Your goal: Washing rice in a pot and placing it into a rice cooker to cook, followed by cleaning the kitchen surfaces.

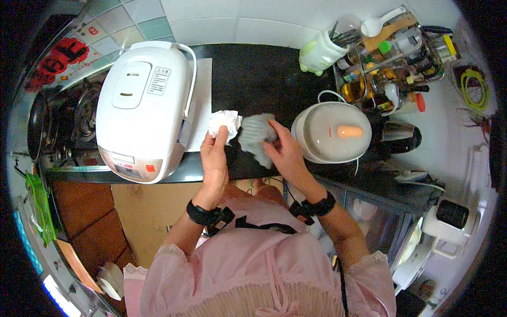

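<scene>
My left hand (214, 152) pinches a crumpled white paper tissue (227, 119) between thumb and fingers, over the front part of the black countertop (253, 79). Close to its right, my right hand (287, 152) grips the edge of a grey ribbed cloth (255, 132), which looks blurred and hangs bunched near the counter's surface. A large white rice cooker (134, 126) with its lid down stands left of my left hand, on a white sheet (204, 87). Right of my right hand is a small white electric pot (332, 132) under a glass lid with an orange knob.
A gas stove (85, 115) lies beyond the rice cooker at far left. At the back right stand a pale green utensil holder (321, 53) and a rack of bottles and jars (380, 75). A dark glossy object (402, 136) sits right of the pot.
</scene>
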Action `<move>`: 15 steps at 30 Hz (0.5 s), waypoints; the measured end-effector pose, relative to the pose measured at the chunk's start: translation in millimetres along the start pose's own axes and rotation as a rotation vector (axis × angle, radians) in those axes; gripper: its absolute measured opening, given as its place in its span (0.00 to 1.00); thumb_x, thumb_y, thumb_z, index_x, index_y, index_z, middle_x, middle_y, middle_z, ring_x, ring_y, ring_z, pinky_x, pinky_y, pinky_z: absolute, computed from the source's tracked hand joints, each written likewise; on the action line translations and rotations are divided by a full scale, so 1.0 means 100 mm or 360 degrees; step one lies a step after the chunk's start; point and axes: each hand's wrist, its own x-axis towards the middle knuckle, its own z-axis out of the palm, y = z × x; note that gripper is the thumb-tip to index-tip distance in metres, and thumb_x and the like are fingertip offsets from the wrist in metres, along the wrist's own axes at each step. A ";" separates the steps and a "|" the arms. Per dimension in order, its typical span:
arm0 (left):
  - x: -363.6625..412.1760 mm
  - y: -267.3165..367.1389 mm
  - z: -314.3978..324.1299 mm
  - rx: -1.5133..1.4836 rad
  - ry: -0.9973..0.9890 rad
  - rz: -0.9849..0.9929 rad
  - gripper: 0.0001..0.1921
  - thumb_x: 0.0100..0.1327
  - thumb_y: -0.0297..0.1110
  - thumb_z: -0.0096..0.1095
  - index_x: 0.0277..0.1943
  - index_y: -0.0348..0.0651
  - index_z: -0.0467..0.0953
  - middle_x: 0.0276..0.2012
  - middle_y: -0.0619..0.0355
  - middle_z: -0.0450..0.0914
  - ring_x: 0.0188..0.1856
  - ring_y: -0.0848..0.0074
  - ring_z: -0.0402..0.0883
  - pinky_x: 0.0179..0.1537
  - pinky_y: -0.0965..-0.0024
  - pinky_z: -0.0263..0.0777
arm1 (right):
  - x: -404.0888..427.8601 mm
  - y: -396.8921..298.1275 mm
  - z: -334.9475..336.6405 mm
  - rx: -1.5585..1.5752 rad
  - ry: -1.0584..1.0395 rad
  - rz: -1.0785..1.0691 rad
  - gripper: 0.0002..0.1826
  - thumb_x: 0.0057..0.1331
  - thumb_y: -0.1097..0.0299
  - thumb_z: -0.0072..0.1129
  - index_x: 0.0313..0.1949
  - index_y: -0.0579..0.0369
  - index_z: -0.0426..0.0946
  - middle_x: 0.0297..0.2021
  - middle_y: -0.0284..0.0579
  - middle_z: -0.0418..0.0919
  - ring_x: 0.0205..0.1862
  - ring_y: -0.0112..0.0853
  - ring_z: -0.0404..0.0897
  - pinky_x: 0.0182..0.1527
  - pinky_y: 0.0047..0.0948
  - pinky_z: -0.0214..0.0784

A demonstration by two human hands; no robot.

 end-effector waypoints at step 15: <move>-0.35 -0.43 0.13 0.1513 -0.0809 0.0903 0.22 0.61 0.38 0.63 0.56 0.42 0.71 0.57 0.46 0.68 0.58 0.60 0.67 0.57 0.62 0.63 | -0.73 0.31 -0.52 0.0966 0.0088 0.0339 0.11 0.60 0.64 0.61 0.39 0.57 0.76 0.27 0.36 0.74 0.30 0.22 0.71 0.33 0.26 0.66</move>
